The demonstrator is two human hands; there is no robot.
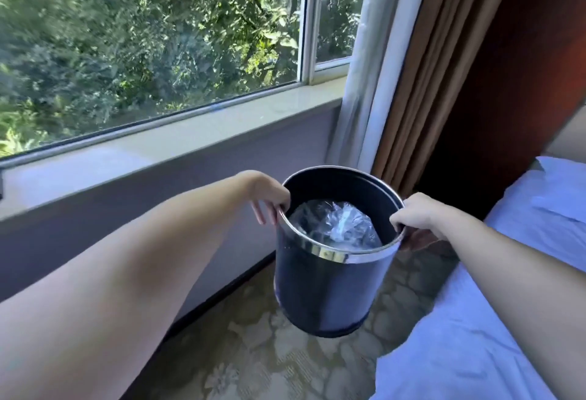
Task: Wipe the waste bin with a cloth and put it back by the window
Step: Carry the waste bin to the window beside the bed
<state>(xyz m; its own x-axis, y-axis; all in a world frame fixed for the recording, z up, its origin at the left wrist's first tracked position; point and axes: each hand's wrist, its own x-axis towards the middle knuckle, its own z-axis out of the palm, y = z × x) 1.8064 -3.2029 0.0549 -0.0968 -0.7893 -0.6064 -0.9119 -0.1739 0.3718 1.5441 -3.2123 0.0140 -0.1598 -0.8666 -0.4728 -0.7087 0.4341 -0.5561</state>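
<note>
Left hand (269, 194), right hand (419, 216) on bin (326, 288), apparently aloft

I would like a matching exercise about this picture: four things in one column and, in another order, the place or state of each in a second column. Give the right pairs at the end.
Things:
1. waste bin
2. plastic bag
3. bed
4. curtain

Places or states:
a. covered with a pale sheet, at the right edge
b. gripped at its rim by the left hand and the right hand
c. brown, hanging to the right of the window
d. clear and crumpled, inside the waste bin

Pairs: 1-b, 2-d, 3-a, 4-c
</note>
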